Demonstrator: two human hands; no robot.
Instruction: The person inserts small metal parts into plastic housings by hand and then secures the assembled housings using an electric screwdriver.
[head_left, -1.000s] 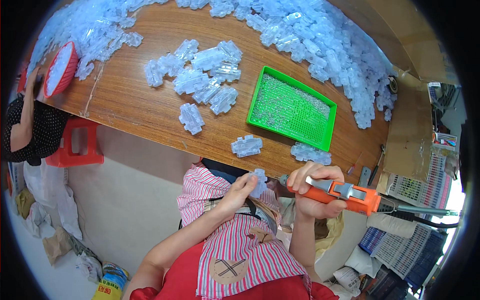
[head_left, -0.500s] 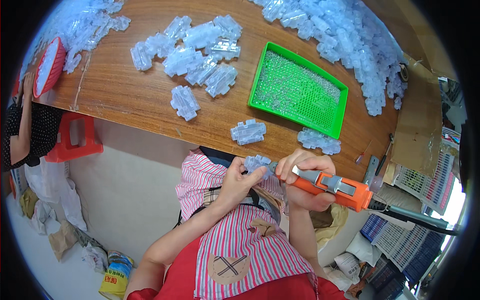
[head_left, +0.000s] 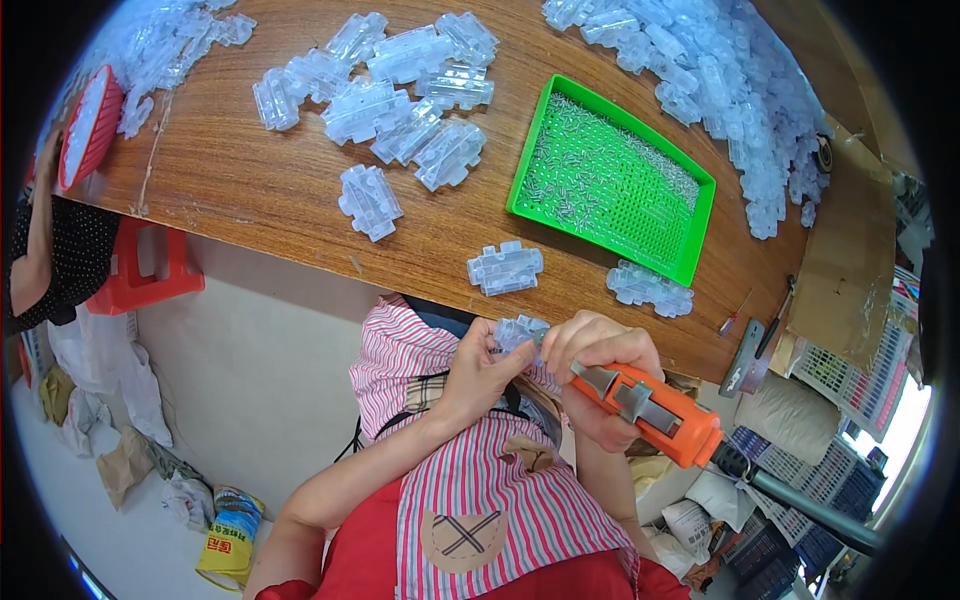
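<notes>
My left hand (head_left: 472, 378) is closed around one end of a clear plastic piece (head_left: 518, 330), held over my lap just off the table's near edge. In my right hand (head_left: 603, 362) is an orange electric screwdriver (head_left: 665, 412) with a metal lever on its body. Its nose points left at the piece, close to my left fingertips. My right fingers hide the tip, so I cannot tell whether it touches. On the table nearby lie two similar pieces, one clear piece (head_left: 505, 268) by the edge and another clear piece (head_left: 648, 288) against the green tray (head_left: 697, 232), which holds many small screws (head_left: 580, 150).
Clear pieces form a loose group (head_left: 410, 100) on the wooden table (head_left: 250, 190), with a large heap (head_left: 720, 90) at the far right. At the left, another person's arm (head_left: 38, 240) is beside a red basket (head_left: 95, 130). A cable (head_left: 815, 515) trails from the screwdriver.
The screwdriver's rear end has swung down toward me, and my right hand has turned with it. My left hand still holds the piece in nearly the same place. The view has shifted slightly.
</notes>
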